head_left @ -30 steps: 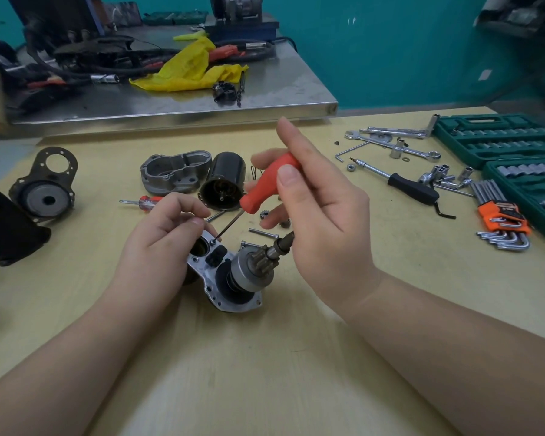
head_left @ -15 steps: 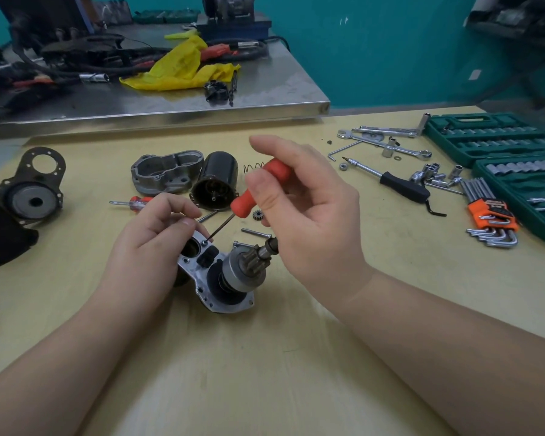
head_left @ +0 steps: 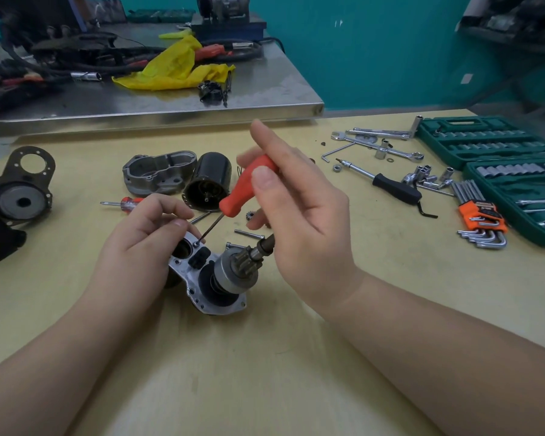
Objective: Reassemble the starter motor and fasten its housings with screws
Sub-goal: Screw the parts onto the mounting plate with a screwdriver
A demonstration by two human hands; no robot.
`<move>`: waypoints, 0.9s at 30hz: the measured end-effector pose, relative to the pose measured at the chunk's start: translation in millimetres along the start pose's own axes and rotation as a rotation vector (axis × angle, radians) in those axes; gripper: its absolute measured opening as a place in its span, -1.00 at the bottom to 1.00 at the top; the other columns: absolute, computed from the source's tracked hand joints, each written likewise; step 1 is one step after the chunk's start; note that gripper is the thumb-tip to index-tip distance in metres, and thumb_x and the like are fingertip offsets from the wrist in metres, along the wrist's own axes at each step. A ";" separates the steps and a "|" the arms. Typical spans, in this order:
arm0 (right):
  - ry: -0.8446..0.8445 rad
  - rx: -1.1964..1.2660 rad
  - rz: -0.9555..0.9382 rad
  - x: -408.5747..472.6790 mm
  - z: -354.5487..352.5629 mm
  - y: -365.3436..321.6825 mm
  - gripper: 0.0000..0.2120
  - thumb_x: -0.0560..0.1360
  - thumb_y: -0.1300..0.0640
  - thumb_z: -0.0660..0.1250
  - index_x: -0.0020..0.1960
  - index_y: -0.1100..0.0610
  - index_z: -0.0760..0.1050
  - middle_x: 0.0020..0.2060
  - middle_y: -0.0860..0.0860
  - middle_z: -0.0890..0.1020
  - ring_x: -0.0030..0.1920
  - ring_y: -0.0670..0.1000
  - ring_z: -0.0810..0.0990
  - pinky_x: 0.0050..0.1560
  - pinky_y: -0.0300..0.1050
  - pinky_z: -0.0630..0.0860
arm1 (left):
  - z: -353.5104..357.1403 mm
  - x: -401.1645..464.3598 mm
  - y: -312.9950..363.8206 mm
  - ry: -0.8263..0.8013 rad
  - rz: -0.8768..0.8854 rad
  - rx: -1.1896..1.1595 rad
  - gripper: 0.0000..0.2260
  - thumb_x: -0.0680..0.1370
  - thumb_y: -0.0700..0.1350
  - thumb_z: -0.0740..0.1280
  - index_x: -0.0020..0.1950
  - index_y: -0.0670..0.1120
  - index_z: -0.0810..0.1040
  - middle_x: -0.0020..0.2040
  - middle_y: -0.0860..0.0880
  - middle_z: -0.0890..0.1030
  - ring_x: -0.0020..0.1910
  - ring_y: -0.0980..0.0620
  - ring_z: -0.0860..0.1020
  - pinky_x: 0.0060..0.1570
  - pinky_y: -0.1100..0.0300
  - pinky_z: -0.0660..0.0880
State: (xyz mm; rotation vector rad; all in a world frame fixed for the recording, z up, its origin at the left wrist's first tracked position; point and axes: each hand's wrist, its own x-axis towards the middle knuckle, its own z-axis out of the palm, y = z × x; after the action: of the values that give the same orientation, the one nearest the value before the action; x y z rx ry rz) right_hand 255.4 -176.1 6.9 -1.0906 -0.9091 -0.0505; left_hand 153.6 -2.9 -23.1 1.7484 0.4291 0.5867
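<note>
The right hand [head_left: 296, 215] pinches the red-handled screwdriver [head_left: 247, 187] between thumb and fingers, index finger raised, its tip set on a screw [head_left: 196, 243] in the starter motor housing [head_left: 199, 278] at mid worktop [head_left: 265, 357]. The left hand [head_left: 139, 247] has its grip curled on the housing's far edge, beside that screw. The grey end cover [head_left: 158, 174] and black motor body [head_left: 208, 187] lie just behind.

starter motor [head_left: 214, 275]: silver flanged plate, geared shaft tilted up-right, lying on table. grey housing [head_left: 158, 174] and black cylinder [head_left: 210, 184] lie behind it, detached.
</note>
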 end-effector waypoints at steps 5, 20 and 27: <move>0.023 -0.034 0.028 0.2 0.8 -0.9 -0.63 0.68 0.28 0.34 0.48 0.23 0.51 -0.01 0.18 0.62 -0.11 0.13 0.76 -0.19 -0.19 0.61 | 0.0 0.5 0.6 -0.002 0.006 -0.005 -0.86 0.61 -0.15 0.27 0.02 0.04 0.61 -0.11 -0.09 0.72 -0.22 -0.07 0.65 -0.16 -0.03 0.55; 0.027 -0.031 0.017 0.0 0.7 -2.9 -0.63 0.69 0.25 0.33 0.49 0.25 0.50 0.01 0.19 0.59 -0.09 0.14 0.75 -0.21 -0.22 0.61 | -1.0 0.9 0.7 -0.003 0.014 0.019 -0.86 0.57 -0.08 0.28 0.04 0.06 0.61 -0.10 -0.08 0.73 -0.11 -0.27 0.66 -0.11 -0.11 0.58; 0.023 -0.034 0.033 0.4 2.5 -2.5 -0.65 0.66 0.28 0.37 0.44 0.15 0.53 -0.03 0.14 0.63 -0.11 0.13 0.76 -0.21 -0.18 0.60 | -0.5 1.1 0.2 0.006 0.023 0.022 -0.86 0.57 -0.09 0.27 0.03 0.06 0.62 -0.12 -0.07 0.72 -0.19 -0.08 0.66 -0.12 -0.08 0.56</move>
State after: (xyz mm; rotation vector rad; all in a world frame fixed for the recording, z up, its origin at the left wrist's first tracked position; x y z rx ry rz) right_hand 253.0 -175.2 9.4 -1.1340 -0.8720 -0.0511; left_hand 154.3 -1.9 -22.7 1.7747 0.4215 0.6063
